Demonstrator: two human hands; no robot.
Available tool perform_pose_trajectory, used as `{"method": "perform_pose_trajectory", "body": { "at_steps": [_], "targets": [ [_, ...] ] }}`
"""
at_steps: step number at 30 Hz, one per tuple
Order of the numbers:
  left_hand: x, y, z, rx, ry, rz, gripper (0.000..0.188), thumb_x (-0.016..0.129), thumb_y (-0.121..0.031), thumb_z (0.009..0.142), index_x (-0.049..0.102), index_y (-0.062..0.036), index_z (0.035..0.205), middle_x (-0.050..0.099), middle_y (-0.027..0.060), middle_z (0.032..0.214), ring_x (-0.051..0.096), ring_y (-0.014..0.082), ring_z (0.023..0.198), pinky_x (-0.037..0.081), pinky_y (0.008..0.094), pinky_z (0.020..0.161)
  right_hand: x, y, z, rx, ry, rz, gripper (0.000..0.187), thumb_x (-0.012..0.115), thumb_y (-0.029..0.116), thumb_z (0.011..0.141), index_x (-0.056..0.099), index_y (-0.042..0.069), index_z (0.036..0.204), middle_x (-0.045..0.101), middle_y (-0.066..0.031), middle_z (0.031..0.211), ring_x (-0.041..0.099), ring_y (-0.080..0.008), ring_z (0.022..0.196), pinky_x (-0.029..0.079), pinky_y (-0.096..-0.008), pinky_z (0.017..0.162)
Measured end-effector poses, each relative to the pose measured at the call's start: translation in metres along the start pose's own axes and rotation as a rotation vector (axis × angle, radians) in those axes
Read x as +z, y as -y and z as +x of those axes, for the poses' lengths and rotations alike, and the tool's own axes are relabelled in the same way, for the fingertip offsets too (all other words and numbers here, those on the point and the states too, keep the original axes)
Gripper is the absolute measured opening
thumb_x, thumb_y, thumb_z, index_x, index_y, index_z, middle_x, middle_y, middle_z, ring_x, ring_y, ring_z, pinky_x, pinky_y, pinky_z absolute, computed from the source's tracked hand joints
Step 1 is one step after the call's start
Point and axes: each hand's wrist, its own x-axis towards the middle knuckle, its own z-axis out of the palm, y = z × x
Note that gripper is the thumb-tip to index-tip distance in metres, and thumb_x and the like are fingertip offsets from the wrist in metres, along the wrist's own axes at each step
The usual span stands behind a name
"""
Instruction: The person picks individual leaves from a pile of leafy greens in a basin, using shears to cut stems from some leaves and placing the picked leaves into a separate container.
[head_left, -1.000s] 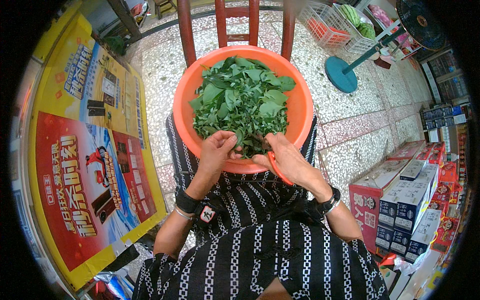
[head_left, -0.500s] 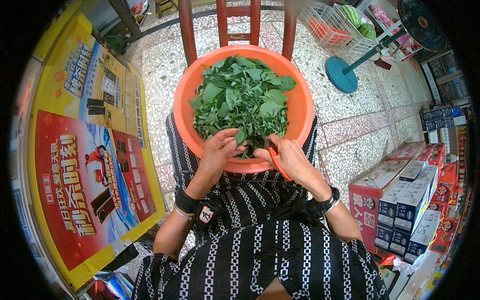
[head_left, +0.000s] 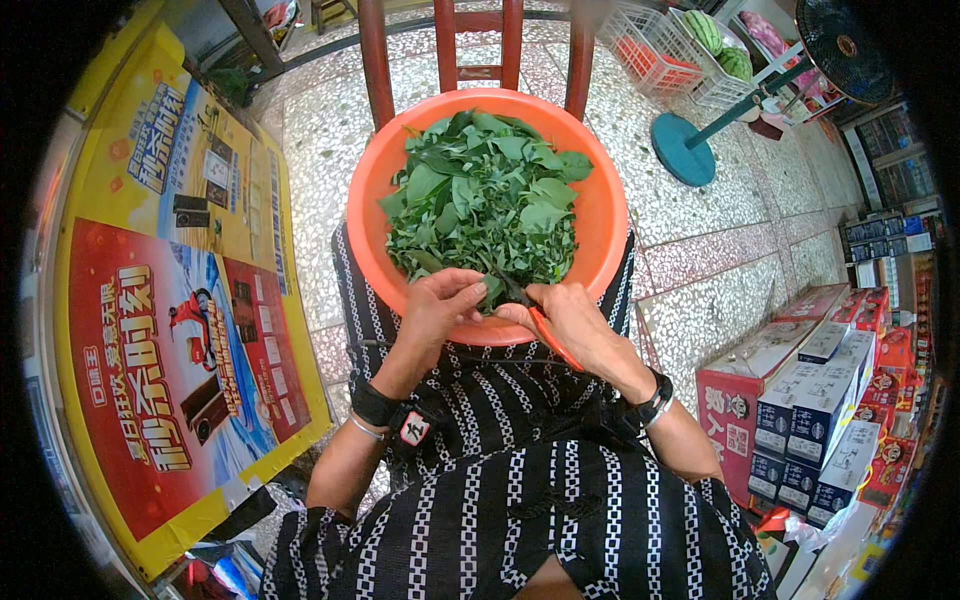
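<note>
An orange plastic basin rests in front of me, over my lap, heaped with green leaves, some whole and some cut into strips. Over its near rim, my left hand pinches a green leaf between thumb and fingers. My right hand is wrapped round orange-handled scissors. The blades point toward the left hand, close to the held leaf, and are partly hidden by fingers and leaves.
A red wooden chair stands behind the basin. To the right are a fan's teal base, white crates with watermelons, and stacked boxes. A yellow-and-red poster board stands at the left.
The right hand has turned and moved slightly left, bringing the scissors closer to the left hand's leaf. The blades, visible over the leaves before, are now mostly hidden.
</note>
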Motion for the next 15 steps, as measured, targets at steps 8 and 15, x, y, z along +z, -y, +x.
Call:
{"method": "perform_pose_trajectory", "body": {
  "at_steps": [8,15],
  "targets": [
    [-0.0019,0.0052,0.0052,0.034,-0.161,-0.266,0.026,0.064,-0.008,0.086,0.058,0.0040,0.107,0.066,0.0094,0.092,0.066,0.0176,0.077,0.055,0.0262,0.068,-0.0007,-0.0034,-0.0039,0.011,-0.037,-0.081,0.055,0.065,0.048,0.081,0.055,-0.003,0.095,0.058,-0.0221,0.078,0.058,-0.0399,0.074,0.045,-0.0445,0.067],
    [0.0018,0.0050,0.0011,-0.028,-0.040,-0.230,0.022,0.065,-0.009,0.085,0.060,0.0019,0.103,0.066,0.0081,0.088,0.066,0.0162,0.074,0.054,0.0247,0.066,0.0014,0.0027,-0.0041,-0.012,0.060,-0.243,0.064,0.055,0.059,0.082,0.055,-0.004,0.096,0.058,-0.0236,0.085,0.058,-0.0417,0.082,0.045,-0.0453,0.073]
  ]
}}
